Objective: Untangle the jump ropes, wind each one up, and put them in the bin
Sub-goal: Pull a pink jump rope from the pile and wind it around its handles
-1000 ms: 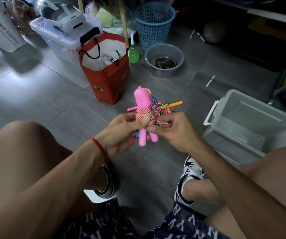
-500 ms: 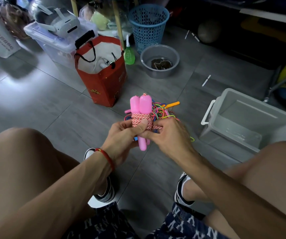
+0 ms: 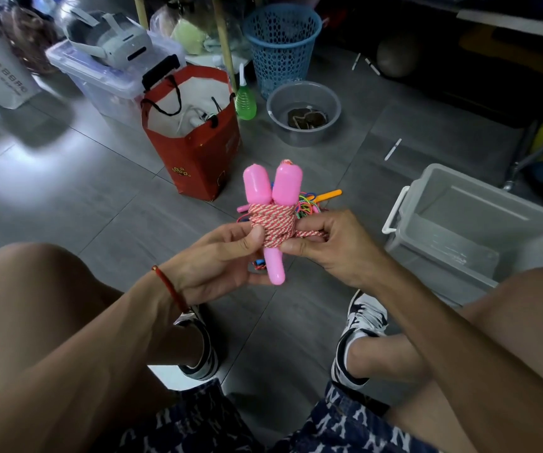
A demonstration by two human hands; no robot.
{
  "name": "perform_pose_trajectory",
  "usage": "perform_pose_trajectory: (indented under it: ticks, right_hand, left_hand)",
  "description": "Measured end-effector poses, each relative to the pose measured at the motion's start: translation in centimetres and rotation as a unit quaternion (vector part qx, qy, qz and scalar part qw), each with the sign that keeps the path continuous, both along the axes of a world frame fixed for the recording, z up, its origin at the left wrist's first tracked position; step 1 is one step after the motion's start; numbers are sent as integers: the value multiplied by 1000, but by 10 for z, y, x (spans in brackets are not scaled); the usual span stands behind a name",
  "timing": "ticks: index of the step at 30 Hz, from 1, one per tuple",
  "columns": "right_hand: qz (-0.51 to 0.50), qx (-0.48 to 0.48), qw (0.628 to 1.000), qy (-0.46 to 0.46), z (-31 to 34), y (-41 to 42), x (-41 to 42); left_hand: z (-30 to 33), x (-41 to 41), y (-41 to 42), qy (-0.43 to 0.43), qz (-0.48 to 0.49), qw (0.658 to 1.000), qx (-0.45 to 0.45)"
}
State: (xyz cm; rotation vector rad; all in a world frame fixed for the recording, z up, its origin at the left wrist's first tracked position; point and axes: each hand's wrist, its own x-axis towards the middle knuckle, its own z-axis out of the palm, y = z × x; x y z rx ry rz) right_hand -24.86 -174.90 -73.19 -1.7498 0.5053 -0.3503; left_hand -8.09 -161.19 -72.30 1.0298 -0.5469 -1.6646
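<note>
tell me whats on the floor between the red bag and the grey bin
In the head view, the tangled rope pile lies between the red bag and the grey bin, partly hidden behind the held pink rope.

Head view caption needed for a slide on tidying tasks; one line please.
Both hands, left hand and right hand, hold a pink-handled jump rope wound in its red-and-white cord, beside an open grey bin.

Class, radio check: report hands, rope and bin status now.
Left hand and right hand both grip the pink-handled rope, cord wound round handles. Grey bin open at right. Tangled ropes remain behind.
</note>
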Motion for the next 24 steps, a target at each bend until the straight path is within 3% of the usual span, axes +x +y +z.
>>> perform_pose_trajectory:
  ticks: [5,11,17,24]
  right_hand:
    - [-2,-18,999,51,-2,4,0]
    - [-90,-172,964,184,1,6,0]
    - [-103,-223,953,177,12,16,0]
    - [-74,-244,959,123,17,18,-2]
  left_hand:
    - [-1,-5,-3,-16,32,999,-8]
    - [-1,-3,-8,-70,136,987,49]
    - [-4,-7,-12,-99,164,979,63]
    - [-4,-12,-5,-120,88,986,75]
